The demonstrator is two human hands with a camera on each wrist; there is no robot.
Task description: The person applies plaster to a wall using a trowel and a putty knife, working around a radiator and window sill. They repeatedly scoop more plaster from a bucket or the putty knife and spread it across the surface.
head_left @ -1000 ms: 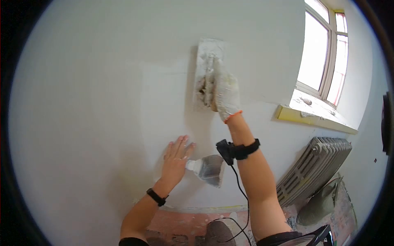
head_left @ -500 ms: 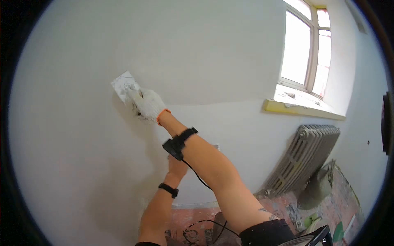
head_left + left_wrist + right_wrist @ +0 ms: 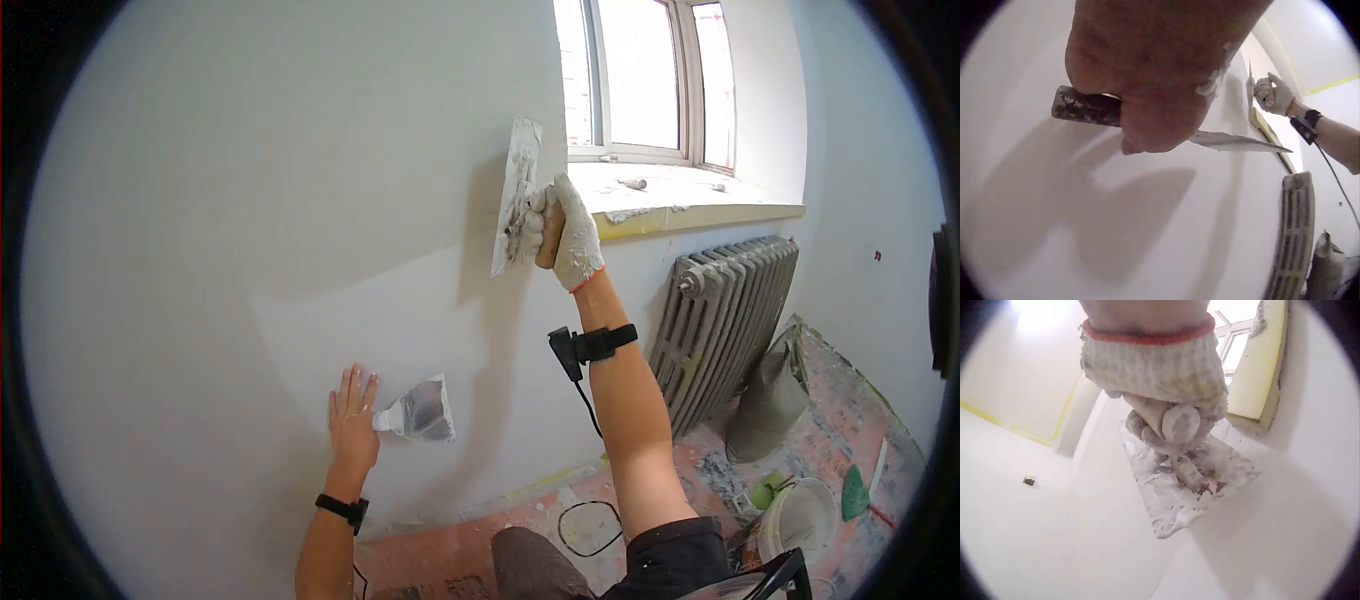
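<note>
My right hand (image 3: pixel 575 240), in a white knitted glove with an orange cuff, grips the wooden handle of a plastering trowel (image 3: pixel 516 185). The trowel's blade stands steeply at the wall, left of the window sill, and is smeared with white plaster (image 3: pixel 1166 515). Lower and to the left, my bare left hand (image 3: pixel 352 438) is held up before the wall with its fingers pointing upward. It holds a wide putty knife (image 3: pixel 428 410) whose blade sticks out to the right. In the left wrist view the knife's dark, spattered handle (image 3: pixel 1085 106) passes beneath the hand.
A pale wall (image 3: pixel 250 190) fills the left and middle. To the right are a window sill (image 3: pixel 700 215) with a yellow edge, a grey radiator (image 3: pixel 735 320), a sack (image 3: pixel 765 410), a white bucket (image 3: pixel 800 520) and a green brush (image 3: pixel 855 492) on the stained floor. A black cable (image 3: pixel 590 528) loops below.
My right hand swept the trowel to the far left across the wall, then back right and up beside the sill. My head view turned right. The left hand stays low with the putty knife.
</note>
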